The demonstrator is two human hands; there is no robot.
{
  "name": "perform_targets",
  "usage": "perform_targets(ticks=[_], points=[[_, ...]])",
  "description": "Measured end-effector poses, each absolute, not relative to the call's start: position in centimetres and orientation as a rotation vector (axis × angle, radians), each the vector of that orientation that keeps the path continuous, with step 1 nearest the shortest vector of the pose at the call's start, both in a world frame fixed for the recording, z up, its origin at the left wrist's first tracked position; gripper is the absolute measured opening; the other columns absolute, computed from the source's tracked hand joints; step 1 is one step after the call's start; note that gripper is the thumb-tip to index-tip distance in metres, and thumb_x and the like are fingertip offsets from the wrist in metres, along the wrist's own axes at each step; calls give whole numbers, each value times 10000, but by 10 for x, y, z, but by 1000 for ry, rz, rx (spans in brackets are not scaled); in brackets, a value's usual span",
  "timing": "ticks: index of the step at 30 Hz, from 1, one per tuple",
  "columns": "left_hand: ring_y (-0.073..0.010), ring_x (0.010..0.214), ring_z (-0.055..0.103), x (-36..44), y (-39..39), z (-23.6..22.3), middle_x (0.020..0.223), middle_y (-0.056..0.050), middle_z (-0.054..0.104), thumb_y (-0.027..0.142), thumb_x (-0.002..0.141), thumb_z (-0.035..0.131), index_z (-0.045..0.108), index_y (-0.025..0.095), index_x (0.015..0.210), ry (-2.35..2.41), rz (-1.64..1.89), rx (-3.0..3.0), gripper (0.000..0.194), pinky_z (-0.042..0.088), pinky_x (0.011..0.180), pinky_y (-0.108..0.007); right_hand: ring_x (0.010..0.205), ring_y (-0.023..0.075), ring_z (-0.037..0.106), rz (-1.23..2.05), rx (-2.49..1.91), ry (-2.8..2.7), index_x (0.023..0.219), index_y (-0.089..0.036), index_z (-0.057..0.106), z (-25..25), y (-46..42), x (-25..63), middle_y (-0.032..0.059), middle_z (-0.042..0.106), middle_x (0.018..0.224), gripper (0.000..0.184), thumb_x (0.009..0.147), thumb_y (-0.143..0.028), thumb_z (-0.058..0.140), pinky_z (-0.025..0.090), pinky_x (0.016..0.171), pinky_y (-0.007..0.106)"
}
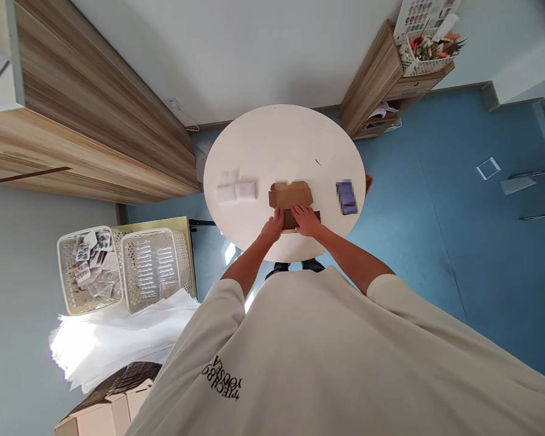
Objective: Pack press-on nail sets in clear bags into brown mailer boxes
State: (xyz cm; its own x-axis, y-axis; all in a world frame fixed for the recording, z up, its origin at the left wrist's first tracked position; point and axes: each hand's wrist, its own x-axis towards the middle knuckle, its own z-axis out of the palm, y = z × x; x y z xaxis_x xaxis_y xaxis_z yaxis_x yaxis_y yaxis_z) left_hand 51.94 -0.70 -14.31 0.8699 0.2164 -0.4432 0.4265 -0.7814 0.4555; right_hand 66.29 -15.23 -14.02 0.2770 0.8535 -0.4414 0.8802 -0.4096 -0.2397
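A brown cardboard box point(291, 195) lies on the round white table point(281, 139), its flap lid folded back toward the wall. My left hand point(273, 226) is closed on the box's left side, fingertips near the fold between lid and base. Across the base rests my right hand point(306, 221), fingers stretched out along the same fold; its palm covers part of the inside. To the left of the box are small white packets point(245, 191). A purple, pixelated phone-shaped item point(347, 197) lies to the right.
A small dark mark point(318, 162) shows on the tabletop. Left of me stand white baskets, one with packets point(95, 266), one with clear plastic pieces point(152, 266). White sheets point(131, 330) lie below them. A wooden cabinet point(390, 85) stands at back right.
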Motion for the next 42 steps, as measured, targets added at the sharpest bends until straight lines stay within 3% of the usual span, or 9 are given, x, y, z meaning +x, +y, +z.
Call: perform_targets(ticks=[6,11,18,22,25,28,33,37,42], points=[[-489,1322,622,512,-1,-152,1785,-269,60,285,701,980,173,223,1734,389,-527,2484,1313,534,1112,-597,1643,382,192,-840,2481,1681,1735,-117,186,-139,-157,662,173,227,1788,968,917,-384,630,170,1318,564],[-474,1291,653,509,-4,-155,1783,-258,76,344,731,967,159,248,1733,403,-534,2506,1291,559,1085,-577,1650,380,170,-866,2485,1668,1737,-142,169,-140,-161,656,181,187,1797,1011,903,-397,680,176,1313,574],[-440,1257,681,515,1,-146,1763,-275,125,264,746,952,131,235,1722,392,-593,2490,1275,603,979,-498,1660,390,135,-884,2505,1663,1740,-151,163,-142,-164,653,173,157,1804,1045,887,-423,702,161,1319,577],[-399,1223,704,516,1,-143,1759,-270,140,257,787,926,110,237,1720,393,-621,2529,1239,611,950,-461,1656,368,153,-874,2641,1656,1714,-182,266,-139,-173,650,146,178,1804,891,934,-400,636,155,1322,562],[-386,1191,719,515,0,-142,1755,-271,149,292,797,929,84,250,1724,392,-615,2549,1255,613,938,-456,1629,365,215,-769,2947,1416,1660,-206,374,-135,-192,649,147,226,1786,707,992,-378,530,219,1293,586],[-376,1162,730,516,0,-141,1757,-275,141,316,802,933,96,258,1726,403,-622,2549,1248,612,937,-456,1571,398,314,-693,3201,1013,1628,-216,411,-133,-217,651,177,297,1745,672,963,-273,493,319,1223,644],[-380,1155,738,519,-2,-139,1762,-289,112,326,785,947,104,268,1722,438,-639,2525,1262,611,932,-456,1468,380,465,-841,3181,937,1637,-230,395,-138,-240,658,175,359,1704,739,910,-196,527,451,1146,580],[-383,1154,742,520,-5,-140,1761,-283,119,322,785,947,114,268,1722,468,-627,2507,1255,622,925,-460,1454,383,483,-923,3144,881,1667,-228,354,-143,-230,660,175,337,1717,740,947,-229,523,493,1116,546],[-379,1142,743,519,-7,-144,1765,-251,129,286,809,924,158,274,1719,486,-624,2503,1190,639,905,-466,1406,373,533,-998,3185,857,1539,-193,517,-142,-214,659,176,417,1665,584,956,-215,526,516,1106,524]])
